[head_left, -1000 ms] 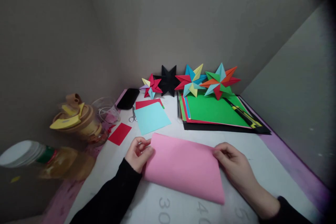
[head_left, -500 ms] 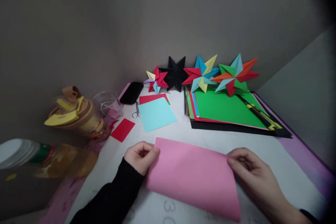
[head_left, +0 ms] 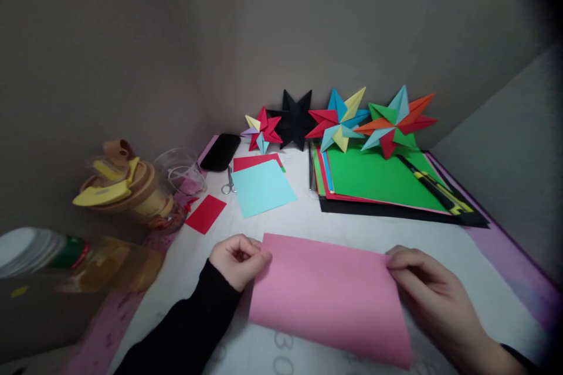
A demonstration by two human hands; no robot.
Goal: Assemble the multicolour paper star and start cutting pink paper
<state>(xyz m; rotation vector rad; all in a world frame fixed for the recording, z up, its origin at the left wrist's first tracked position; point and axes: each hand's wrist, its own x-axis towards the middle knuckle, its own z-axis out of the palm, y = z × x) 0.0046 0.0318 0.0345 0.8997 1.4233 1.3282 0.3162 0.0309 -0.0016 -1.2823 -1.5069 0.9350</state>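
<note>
My left hand [head_left: 237, 259] and right hand [head_left: 424, 284] pinch the pink paper [head_left: 328, 296] at its 9 and 3 o'clock corners on the worktop [head_left: 303, 220]; light, floppy, easily creased, I judge; best held by edges.

The scene is dim overall, with grey walls falling into shadow toward the upper corners. Light falls from above and in front onto the white tabletop [head_left: 352, 228], which is the brightest area, and the pink sheet [head_left: 325, 293] and paper stars [head_left: 352, 120] show saturated colour. The right edge and top right corner darken to black vignetting. Wide-angle distortion bends the edges. At the left, the bottle [head_left: 88, 261] and jar [head_left: 127, 193] are soft and smeared.
</note>
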